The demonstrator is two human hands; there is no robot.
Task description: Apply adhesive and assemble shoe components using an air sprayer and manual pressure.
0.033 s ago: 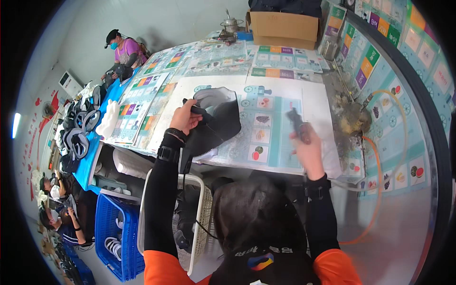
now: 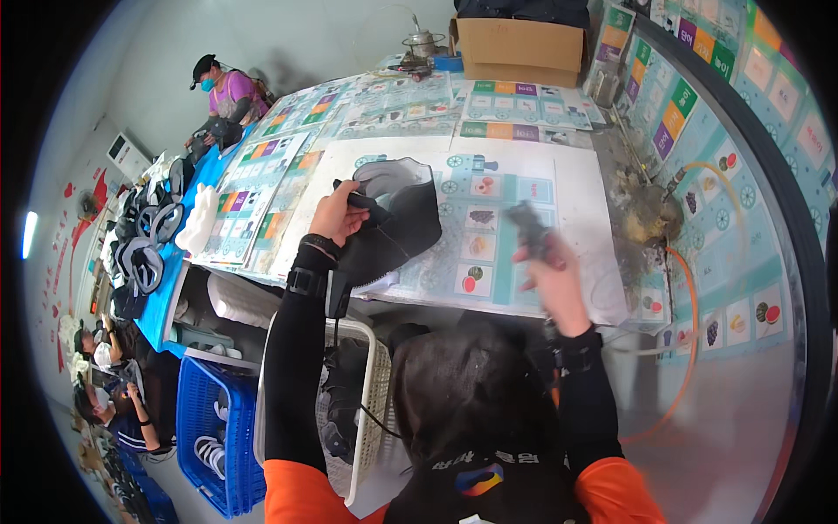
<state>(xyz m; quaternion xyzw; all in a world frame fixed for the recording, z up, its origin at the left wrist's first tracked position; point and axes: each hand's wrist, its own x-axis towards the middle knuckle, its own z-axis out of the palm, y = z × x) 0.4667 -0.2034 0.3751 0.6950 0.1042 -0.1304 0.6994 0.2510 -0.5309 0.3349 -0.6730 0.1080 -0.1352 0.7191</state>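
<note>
My left hand (image 2: 339,217) is closed on the edge of a black shoe upper (image 2: 403,223) with a pale grey lining, its opening facing up. The upper is held tilted over the near left part of the table (image 2: 572,188). Off to its right, my right hand (image 2: 559,278) is wrapped round a dark hand tool (image 2: 529,225). Motion smears the tool, so its exact kind is unclear. Its front end points up and away from me, apart from the shoe upper. Printed sheets with fruit pictures lie beneath both hands.
An open cardboard box (image 2: 522,54) and a metal pot (image 2: 423,42) stand at the back. An orange hose (image 2: 696,323) hangs at right. Below the table are a white basket (image 2: 377,384) and a blue crate (image 2: 199,419). Shoe parts (image 2: 140,262) crowd the left; a person (image 2: 231,96) works beyond.
My right hand and the dark tool have shifted slightly to the left, and the tool tilts more leftward. The left hand and the shoe upper stay almost in place.
</note>
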